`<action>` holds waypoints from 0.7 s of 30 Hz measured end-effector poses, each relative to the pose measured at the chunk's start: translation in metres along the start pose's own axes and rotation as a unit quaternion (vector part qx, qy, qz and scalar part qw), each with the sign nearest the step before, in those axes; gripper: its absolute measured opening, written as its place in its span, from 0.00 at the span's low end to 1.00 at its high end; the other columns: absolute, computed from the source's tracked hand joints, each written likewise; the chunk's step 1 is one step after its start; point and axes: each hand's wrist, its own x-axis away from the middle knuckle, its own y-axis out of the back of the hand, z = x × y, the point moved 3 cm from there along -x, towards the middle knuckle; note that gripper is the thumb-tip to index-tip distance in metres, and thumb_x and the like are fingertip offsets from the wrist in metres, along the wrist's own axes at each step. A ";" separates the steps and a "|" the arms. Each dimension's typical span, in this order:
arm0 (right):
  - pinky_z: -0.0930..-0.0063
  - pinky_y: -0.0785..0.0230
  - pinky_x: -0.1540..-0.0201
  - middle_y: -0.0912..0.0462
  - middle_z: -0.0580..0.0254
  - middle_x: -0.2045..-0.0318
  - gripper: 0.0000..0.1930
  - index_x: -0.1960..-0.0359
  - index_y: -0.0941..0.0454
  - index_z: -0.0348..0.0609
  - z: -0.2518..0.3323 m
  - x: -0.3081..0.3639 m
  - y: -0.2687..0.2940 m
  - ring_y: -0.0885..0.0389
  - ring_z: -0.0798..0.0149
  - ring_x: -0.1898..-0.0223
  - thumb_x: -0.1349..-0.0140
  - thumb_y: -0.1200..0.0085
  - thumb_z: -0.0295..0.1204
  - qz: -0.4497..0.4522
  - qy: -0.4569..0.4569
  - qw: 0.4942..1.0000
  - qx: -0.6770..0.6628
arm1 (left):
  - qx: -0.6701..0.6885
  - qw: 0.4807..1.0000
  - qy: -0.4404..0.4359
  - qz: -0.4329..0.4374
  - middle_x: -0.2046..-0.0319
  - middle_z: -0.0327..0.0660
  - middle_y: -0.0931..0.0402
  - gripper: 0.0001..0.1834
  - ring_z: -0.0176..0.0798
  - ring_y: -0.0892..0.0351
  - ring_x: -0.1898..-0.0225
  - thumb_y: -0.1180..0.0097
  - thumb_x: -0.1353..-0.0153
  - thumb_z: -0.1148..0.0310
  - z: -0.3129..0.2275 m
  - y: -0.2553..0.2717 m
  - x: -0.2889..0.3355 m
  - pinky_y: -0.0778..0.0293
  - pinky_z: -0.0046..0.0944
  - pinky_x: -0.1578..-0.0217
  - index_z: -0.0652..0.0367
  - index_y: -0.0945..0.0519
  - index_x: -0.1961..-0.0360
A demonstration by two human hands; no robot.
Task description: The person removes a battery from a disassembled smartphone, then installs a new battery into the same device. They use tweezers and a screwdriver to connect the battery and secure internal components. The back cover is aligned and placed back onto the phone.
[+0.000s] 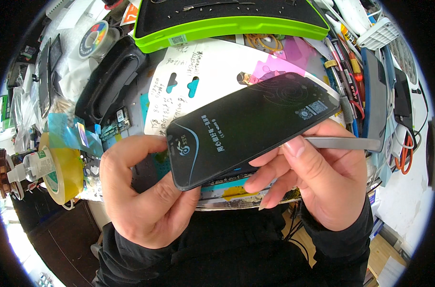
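Note:
A black phone screen [246, 129], covered with a printed film, is held tilted above the bench, its right end higher. My left hand [143, 193] pinches its lower left end between thumb and fingers. At the lower right edge, my right hand [322, 174] steadies it with thumb and fingers. A slim silver metal tool [344, 143], which looks like tweezers, lies across the same right hand, its tip hidden by the thumb. Beneath the screen, partly covered, a dark phone body [234, 175] rests on the bench mat.
A green-rimmed tray [236, 29] with tiny screws stands at the back. White card [208, 62] with handwriting lies before it. On the left are a black plastic case [110, 79], a solder spool [94, 40] and yellow tape [64, 179]. Pens and tools [344, 76] crowd the right.

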 end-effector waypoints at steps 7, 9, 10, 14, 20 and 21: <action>0.72 0.15 0.75 0.15 0.38 0.61 0.14 0.51 0.27 0.26 -0.001 0.000 0.000 0.10 0.53 0.67 0.23 0.55 0.30 0.007 0.019 1.000 0.000 | -0.002 1.000 -0.010 -0.008 0.53 0.51 0.25 0.17 0.51 0.22 0.54 0.30 0.55 0.75 0.001 -0.001 0.001 0.27 0.45 0.53 0.59 0.12 0.60; 0.72 0.15 0.75 0.15 0.37 0.61 0.14 0.51 0.27 0.26 -0.001 -0.001 0.000 0.10 0.53 0.67 0.23 0.55 0.30 0.008 0.021 1.000 0.001 | -0.001 1.000 -0.009 -0.005 0.53 0.51 0.25 0.17 0.51 0.22 0.54 0.30 0.56 0.76 0.001 -0.001 0.002 0.27 0.46 0.53 0.59 0.12 0.60; 0.71 0.15 0.75 0.15 0.37 0.61 0.14 0.51 0.27 0.26 -0.001 -0.001 0.000 0.10 0.53 0.67 0.23 0.55 0.30 0.008 0.022 1.000 0.002 | 0.000 1.000 -0.009 -0.004 0.53 0.51 0.25 0.18 0.51 0.22 0.54 0.30 0.56 0.76 0.001 -0.001 0.002 0.27 0.46 0.53 0.59 0.12 0.59; 0.71 0.15 0.75 0.15 0.37 0.61 0.14 0.51 0.27 0.26 -0.001 -0.001 -0.001 0.10 0.53 0.67 0.23 0.55 0.30 0.011 0.023 1.000 0.002 | -0.004 1.000 -0.008 -0.003 0.53 0.51 0.24 0.18 0.51 0.22 0.54 0.30 0.56 0.76 0.001 0.000 0.003 0.27 0.45 0.53 0.58 0.11 0.59; 0.71 0.14 0.74 0.15 0.37 0.61 0.14 0.50 0.27 0.26 -0.001 0.000 0.001 0.10 0.53 0.67 0.24 0.54 0.29 0.008 0.031 0.999 0.007 | -0.002 1.000 -0.016 -0.011 0.53 0.51 0.24 0.18 0.51 0.21 0.54 0.30 0.56 0.76 0.001 -0.001 0.001 0.27 0.45 0.53 0.59 0.11 0.59; 0.71 0.15 0.74 0.15 0.37 0.61 0.14 0.50 0.27 0.26 -0.002 -0.001 0.001 0.10 0.53 0.67 0.24 0.54 0.29 0.011 0.031 0.999 0.006 | -0.004 1.000 -0.011 -0.012 0.53 0.51 0.24 0.18 0.51 0.21 0.54 0.30 0.56 0.77 0.000 -0.001 0.002 0.27 0.44 0.53 0.59 0.11 0.59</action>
